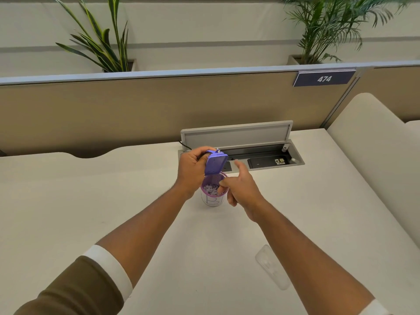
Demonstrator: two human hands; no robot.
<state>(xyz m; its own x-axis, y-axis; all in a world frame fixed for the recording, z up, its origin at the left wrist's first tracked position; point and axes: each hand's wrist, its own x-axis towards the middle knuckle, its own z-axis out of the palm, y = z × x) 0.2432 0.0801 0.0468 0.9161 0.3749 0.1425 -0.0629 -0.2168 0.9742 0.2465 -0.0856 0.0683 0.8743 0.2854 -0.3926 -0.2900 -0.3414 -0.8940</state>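
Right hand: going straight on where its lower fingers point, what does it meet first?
The right hand would likely meet the small pale pieces in the purple mesh cup; depth unclear.

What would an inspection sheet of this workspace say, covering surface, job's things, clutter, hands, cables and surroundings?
Surface: off-white desk, open grey cable tray set in its far edge.
Job's things: small purple plastic case held tilted over purple mesh cup; cup holds small pale pieces, white paper label on its side.
Clutter: clear plastic piece lying near the right forearm.
Hands: left hand grips the case; right hand dips one digit into the cup, index finger straight; whether it pinches anything cannot be told.
Cables: thin black cable at the tray's left end.
Surroundings: tan partition, dark sign reading 474, green potted plants, cream padded seat.
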